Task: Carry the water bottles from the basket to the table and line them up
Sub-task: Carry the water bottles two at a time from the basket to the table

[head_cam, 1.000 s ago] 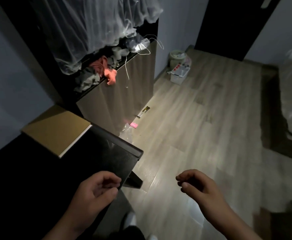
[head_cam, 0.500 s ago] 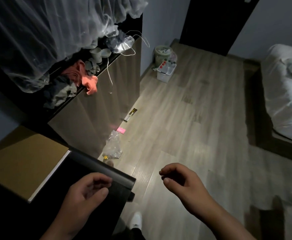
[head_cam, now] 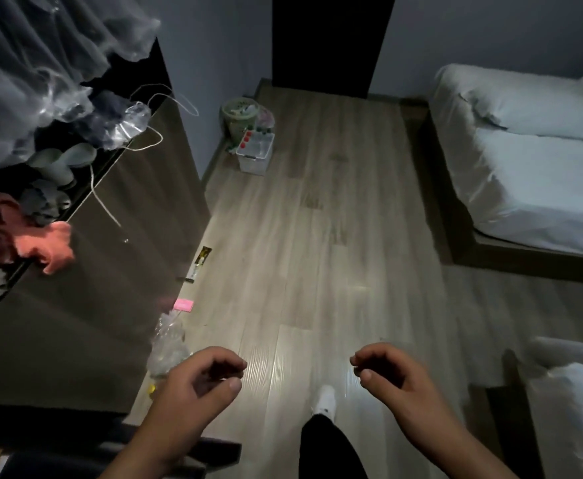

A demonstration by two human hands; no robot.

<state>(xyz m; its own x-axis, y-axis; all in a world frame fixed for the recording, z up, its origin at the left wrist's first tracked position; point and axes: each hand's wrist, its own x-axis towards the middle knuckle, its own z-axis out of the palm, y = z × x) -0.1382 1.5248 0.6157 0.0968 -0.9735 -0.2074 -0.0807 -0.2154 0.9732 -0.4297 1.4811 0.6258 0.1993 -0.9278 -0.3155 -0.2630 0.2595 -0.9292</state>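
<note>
Basket (head_cam: 252,163) lies beyond left hand (head_cam: 193,383) and right hand (head_cam: 395,376).

No text, label or number can be read. Any print on the small flat pink packet (head_cam: 183,304) and the dark yellow-edged wrapper (head_cam: 203,256) on the wooden floor (head_cam: 317,257) is blurred.

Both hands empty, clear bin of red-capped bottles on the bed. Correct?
Not quite: in the head view the left hand and right hand are empty, but the clear bin sits on the floor by the wall, not on the bed.
</note>
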